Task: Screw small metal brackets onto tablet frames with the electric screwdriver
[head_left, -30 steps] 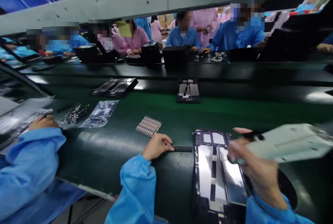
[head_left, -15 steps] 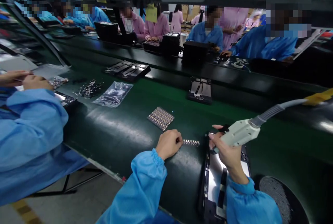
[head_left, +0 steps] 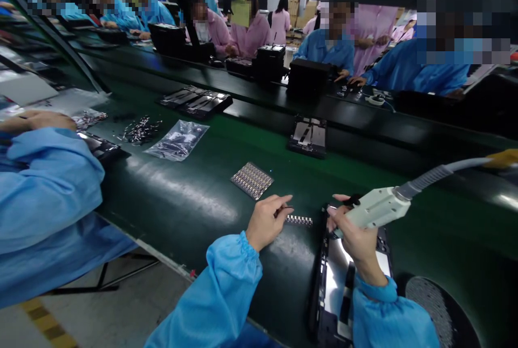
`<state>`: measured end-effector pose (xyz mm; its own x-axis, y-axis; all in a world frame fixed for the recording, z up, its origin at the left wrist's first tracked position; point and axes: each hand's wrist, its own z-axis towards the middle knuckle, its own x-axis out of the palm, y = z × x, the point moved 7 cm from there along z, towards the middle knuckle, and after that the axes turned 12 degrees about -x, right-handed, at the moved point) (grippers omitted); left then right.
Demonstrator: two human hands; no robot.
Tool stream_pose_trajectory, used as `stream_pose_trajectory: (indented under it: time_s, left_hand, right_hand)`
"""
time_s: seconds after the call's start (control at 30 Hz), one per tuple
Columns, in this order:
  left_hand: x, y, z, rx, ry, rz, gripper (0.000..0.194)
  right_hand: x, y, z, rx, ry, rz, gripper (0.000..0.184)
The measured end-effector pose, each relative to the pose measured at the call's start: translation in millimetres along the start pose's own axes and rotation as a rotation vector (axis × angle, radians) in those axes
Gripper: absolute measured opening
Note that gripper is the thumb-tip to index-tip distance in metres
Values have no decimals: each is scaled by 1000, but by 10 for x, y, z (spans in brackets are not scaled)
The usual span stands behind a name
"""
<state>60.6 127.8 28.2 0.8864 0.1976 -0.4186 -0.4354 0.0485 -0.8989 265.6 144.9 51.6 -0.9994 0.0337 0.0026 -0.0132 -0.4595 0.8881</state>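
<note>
My left hand [head_left: 267, 221] is just above the dark green bench, thumb and index finger apart. Beside its fingertips lies a short strip of small metallic parts [head_left: 300, 220]. My right hand [head_left: 356, 234] is wrapped round a pale electric screwdriver [head_left: 378, 206], whose cable runs up to the right. Its tip is hidden by my fingers, close to the upper left corner of a tablet-like device [head_left: 334, 272]. That device lies open on the bench, with silvery panels and a black band inside. Behind my left hand is a sheet of small parts in rows [head_left: 252, 181].
A round black dish of small grey pieces [head_left: 429, 305] sits at right. Further back are a single device [head_left: 308, 136], grouped devices [head_left: 195, 101], a clear bag [head_left: 178, 140] and loose dark parts [head_left: 141, 130]. A co-worker's sleeve [head_left: 52, 170] occupies the left; others sit opposite.
My left thumb and index finger, closed at the strip's end before, have come apart. The strip lies on the bench. My right hand keeps the screwdriver at the device's corner.
</note>
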Motion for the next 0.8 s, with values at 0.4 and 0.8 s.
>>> stream_pose_trajectory:
  time_s: [0.4, 0.8]
  left_hand:
    - [36, 97, -39, -202, -39, -305, 16]
    - [267, 367, 19, -204, 87, -378, 48]
  right_hand:
    - [121, 80, -92, 5, 1, -131, 27]
    - [-229, 182, -153, 73, -211, 111, 42]
